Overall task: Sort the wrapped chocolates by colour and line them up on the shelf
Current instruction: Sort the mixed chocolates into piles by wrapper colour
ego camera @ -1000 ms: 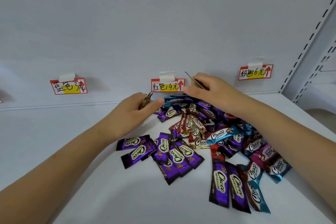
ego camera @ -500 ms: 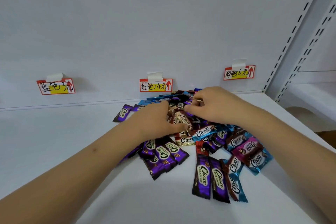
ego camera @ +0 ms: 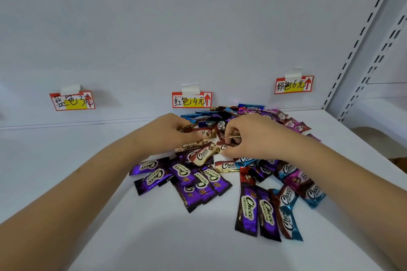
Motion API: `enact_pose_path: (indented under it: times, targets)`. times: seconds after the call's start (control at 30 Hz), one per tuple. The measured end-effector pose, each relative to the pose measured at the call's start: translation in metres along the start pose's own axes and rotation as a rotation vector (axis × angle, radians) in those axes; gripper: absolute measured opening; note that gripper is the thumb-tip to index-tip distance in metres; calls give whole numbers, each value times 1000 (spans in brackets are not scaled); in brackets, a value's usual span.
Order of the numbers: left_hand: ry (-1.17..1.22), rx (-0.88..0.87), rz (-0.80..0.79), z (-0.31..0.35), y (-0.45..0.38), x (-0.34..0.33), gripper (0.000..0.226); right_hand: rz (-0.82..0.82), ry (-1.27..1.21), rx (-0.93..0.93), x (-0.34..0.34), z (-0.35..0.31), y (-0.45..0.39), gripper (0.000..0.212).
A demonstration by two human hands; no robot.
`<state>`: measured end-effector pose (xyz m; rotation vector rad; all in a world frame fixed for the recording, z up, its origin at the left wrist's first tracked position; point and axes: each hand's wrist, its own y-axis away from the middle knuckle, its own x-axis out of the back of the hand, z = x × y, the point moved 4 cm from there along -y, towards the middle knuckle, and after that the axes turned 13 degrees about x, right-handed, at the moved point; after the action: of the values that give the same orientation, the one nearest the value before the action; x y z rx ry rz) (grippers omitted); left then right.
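**On the white shelf: both hands in the chocolate pile**

On the white shelf point(ego camera: 66, 160), a loose pile of wrapped chocolates point(ego camera: 231, 160) is spread from the middle toward the right, reaching back almost to the rear wall. Purple wrappers point(ego camera: 187, 180) are fanned out at the pile's near left edge; two long purple bars point(ego camera: 256, 211) and a blue-and-brown one point(ego camera: 286, 213) lie side by side at the near right edge. Blue wrappers are seen at the back, pink ones at the far right.

The left hand point(ego camera: 167, 132) is laid over the middle of the pile, its fingers curled round a red-brown wrapper point(ego camera: 204, 133), with a gold wrapper edge pinched near the knuckles. The right hand point(ego camera: 248, 136) is held just beside it, fingers curled and closed on thin wrappers, one red-brown chocolate point(ego camera: 224, 146) pinched by thumb and fingertip. A cream-and-red piece point(ego camera: 203, 155) lies between the two hands, touching neither clearly.

Three taped price labels are fixed to the rear wall: a left label point(ego camera: 72, 101), a middle label point(ego camera: 192, 99) directly behind the pile, and a right label point(ego camera: 294, 84). Open shelf surface is left on the whole left side up to the rear edge, and across the front below the pile. To the right, the shelf is bounded by a slotted upright point(ego camera: 361, 35), and little free room is seen between the pile and that edge.
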<state>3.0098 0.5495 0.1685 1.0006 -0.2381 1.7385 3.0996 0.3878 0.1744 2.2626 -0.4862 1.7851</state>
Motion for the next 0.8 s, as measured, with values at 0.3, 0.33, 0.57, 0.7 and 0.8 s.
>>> enact_pose_path:
  times: [0.3, 0.33, 0.57, 0.7, 0.8]
  targets:
    - [119, -105, 100, 7, 5, 18, 24, 52, -119, 79, 1, 1, -1, 23]
    - [137, -103, 102, 6, 5, 19, 21, 87, -164, 86, 4, 2, -1, 25]
    - [302, -5, 94, 1, 0, 13, 14, 396, -563, -13, 28, 10, -2, 18]
    - [205, -38, 128, 4, -4, 6, 23, 423, -695, -134, 21, 21, -5, 25]
    - [-132, -116, 242, 4, -4, 2, 35, 409, -596, -73, 16, 23, -8, 10]
